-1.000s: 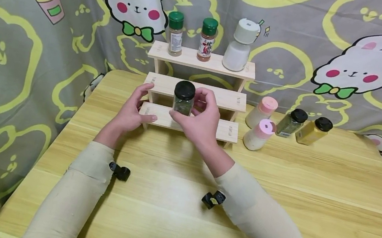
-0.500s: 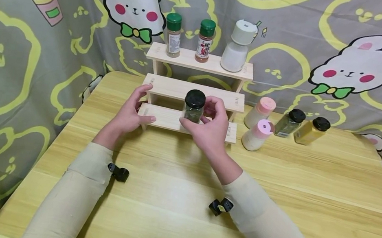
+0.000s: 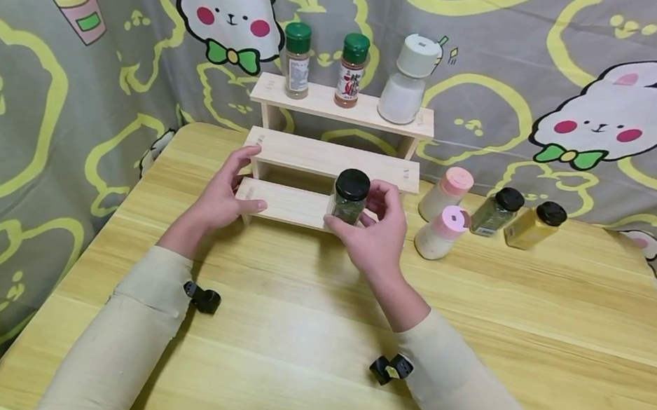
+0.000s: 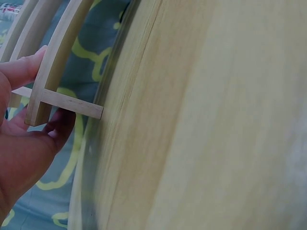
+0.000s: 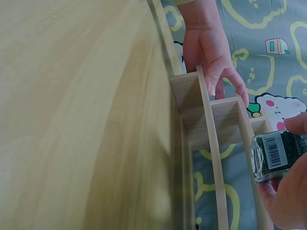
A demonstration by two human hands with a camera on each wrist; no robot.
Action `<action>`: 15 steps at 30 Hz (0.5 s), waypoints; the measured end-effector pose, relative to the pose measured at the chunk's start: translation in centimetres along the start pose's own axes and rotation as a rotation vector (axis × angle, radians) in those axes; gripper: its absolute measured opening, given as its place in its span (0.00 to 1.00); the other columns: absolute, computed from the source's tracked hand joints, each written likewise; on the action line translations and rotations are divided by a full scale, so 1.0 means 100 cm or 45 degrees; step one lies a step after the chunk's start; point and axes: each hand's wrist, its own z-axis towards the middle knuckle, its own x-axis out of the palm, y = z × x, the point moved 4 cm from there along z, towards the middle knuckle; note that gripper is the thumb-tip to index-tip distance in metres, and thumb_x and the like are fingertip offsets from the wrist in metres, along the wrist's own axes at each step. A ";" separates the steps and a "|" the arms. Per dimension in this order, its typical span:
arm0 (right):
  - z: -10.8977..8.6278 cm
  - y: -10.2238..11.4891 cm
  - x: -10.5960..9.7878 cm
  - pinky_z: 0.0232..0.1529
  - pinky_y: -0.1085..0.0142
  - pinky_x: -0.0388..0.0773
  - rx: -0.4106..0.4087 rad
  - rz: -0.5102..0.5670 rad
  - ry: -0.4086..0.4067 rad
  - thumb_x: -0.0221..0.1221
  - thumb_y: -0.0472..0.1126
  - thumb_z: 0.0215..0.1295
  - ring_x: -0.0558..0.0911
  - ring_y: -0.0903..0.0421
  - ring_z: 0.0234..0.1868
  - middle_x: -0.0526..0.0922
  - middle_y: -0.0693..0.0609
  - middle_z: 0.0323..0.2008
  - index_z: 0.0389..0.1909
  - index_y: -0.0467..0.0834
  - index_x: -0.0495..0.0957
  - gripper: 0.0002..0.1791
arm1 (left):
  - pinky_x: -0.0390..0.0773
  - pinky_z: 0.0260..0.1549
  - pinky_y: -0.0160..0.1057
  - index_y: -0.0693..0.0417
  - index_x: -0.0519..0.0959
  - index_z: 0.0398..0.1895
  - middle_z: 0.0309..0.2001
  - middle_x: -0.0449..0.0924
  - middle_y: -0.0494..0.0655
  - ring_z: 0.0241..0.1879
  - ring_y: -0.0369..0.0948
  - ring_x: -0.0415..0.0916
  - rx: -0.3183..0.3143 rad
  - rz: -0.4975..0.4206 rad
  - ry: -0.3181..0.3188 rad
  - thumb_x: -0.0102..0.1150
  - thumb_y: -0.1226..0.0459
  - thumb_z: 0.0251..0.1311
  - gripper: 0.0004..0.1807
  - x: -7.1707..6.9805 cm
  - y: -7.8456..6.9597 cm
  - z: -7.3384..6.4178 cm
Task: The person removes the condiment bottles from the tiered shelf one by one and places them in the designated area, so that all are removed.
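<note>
My right hand [image 3: 377, 240] grips a glass spice jar [image 3: 349, 201] with a black lid and dark green dried herbs inside. The jar is held above the right part of the lowest step of a three-tier wooden rack [image 3: 304, 152]. In the right wrist view its barcode label [image 5: 275, 152] faces the camera. At the rack's left end, my left hand [image 3: 219, 192] holds the lowest step, with the thumb on top. The left wrist view shows the other fingers behind the side leg [image 4: 72, 103].
On the top tier stand two green-capped shakers [image 3: 351, 70] and a white-capped jar [image 3: 402, 95]. Right of the rack are two pink-capped bottles [image 3: 439, 232], another black-lidded herb jar [image 3: 495, 212] and a yellow jar [image 3: 534, 226]. A patterned curtain [image 3: 490, 59] hangs behind.
My right hand has carried the herb jar to the right and nearer along the rack, from its middle toward the right end. My left hand has kept its place.
</note>
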 end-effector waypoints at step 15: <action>-0.021 0.027 -0.023 0.46 0.56 0.77 0.071 0.033 0.005 0.75 0.21 0.40 0.74 0.47 0.45 0.75 0.47 0.45 0.51 0.32 0.71 0.34 | 0.62 0.62 0.58 0.52 0.56 0.76 0.76 0.50 0.59 0.66 0.65 0.59 -0.009 -0.004 -0.006 0.64 0.84 0.52 0.49 0.001 -0.002 0.000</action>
